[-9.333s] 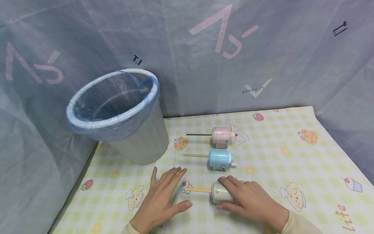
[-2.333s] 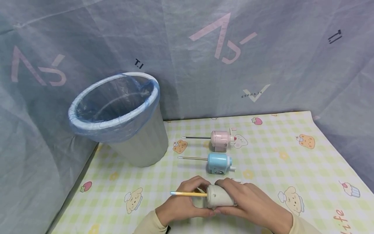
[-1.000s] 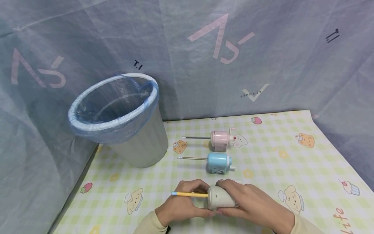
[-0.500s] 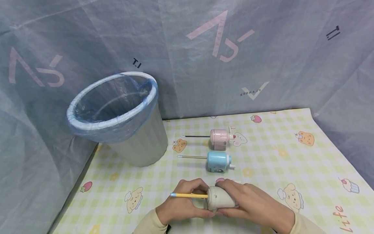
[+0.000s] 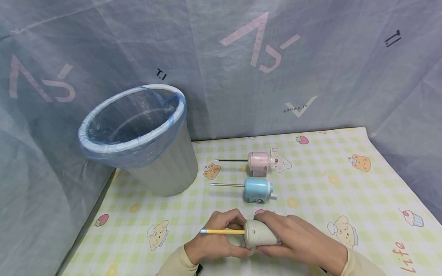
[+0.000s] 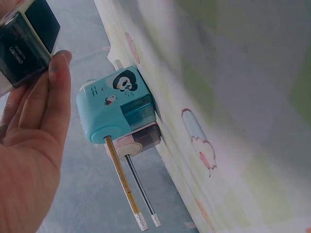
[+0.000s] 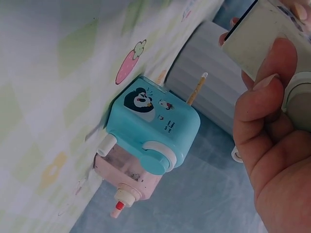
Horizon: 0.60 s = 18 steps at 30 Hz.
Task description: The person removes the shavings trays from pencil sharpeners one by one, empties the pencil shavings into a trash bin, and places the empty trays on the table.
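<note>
your right hand (image 5: 297,239) grips the cream plastic crank pencil sharpener (image 5: 259,234) low over the near edge of the desk (image 5: 345,188), while your left hand (image 5: 215,239) curls around its front, where a yellow pencil (image 5: 221,231) sticks out leftward. beyond sit a blue sharpener (image 5: 258,189), a pink sharpener (image 5: 260,163) and a grey lined wastebasket (image 5: 145,142).

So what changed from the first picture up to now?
The left hand, at first flat on the mat beside the yellow pencil, has closed on the front of the cream sharpener; both hands now hold it lifted and tilted, the pencil having travelled left with it. The right hand kept its grip. The blue sharpener, pink sharpener and bin stayed put.
</note>
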Available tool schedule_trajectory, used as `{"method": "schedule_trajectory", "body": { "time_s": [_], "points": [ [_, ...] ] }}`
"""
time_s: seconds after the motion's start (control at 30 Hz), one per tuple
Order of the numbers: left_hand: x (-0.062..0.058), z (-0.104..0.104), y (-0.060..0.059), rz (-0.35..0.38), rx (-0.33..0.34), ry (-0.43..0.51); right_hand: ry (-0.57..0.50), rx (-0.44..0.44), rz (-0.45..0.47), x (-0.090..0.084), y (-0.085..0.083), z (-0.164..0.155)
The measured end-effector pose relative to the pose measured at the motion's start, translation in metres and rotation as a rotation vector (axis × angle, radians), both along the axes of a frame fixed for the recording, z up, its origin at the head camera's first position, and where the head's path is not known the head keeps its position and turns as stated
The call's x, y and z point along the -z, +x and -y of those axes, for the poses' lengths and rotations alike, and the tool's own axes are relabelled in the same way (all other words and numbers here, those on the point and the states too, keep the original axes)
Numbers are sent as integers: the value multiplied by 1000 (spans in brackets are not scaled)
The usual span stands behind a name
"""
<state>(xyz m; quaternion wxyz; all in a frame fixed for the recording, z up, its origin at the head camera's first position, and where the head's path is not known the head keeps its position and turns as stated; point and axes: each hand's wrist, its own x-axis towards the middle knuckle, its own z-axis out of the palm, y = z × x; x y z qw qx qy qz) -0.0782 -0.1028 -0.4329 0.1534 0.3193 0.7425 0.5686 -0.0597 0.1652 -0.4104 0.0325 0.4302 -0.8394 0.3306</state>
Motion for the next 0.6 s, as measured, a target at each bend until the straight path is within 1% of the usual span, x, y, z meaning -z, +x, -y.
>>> {"method": "schedule_trajectory", "body": {
  "time_s": [0.2,0.37,0.6],
  "points": [
    [1,-1,-1,11,-7,28,0,-2,21,-1,-1,1],
    [2,-1,-1,40,-17,37,4,-5,34,-1,-1,0],
    [1,0,-2,27,-2,61,-6,-23,23,-2,-2,0]
  ]
}}
